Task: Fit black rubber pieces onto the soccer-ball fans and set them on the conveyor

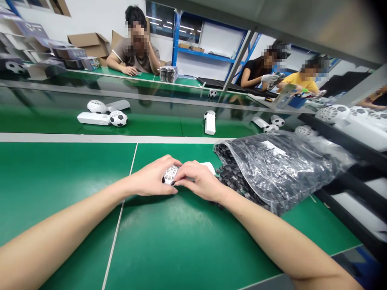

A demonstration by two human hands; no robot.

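Note:
My left hand point(157, 176) is wrapped round the football-shaped head of a white handheld device point(169, 175), which has a lattice front. Part of its white handle point(209, 167) shows past my right hand point(198, 179). The fingertips of that hand are pinched together against the right side of the ball head. Whatever lies between them is hidden or too small to make out. Close by on the right, a clear plastic bag point(281, 161) lies on its side, with small black pieces point(234, 173) spilling from its mouth onto the green table point(169, 249).
Beyond a pale rail point(60, 138), more football-headed devices point(117, 118) lie on a green belt, another point(210, 123) at its middle. A black rack point(341, 133) with white devices stands at right. Co-workers sit across, including a person point(136, 48) with one hand raised.

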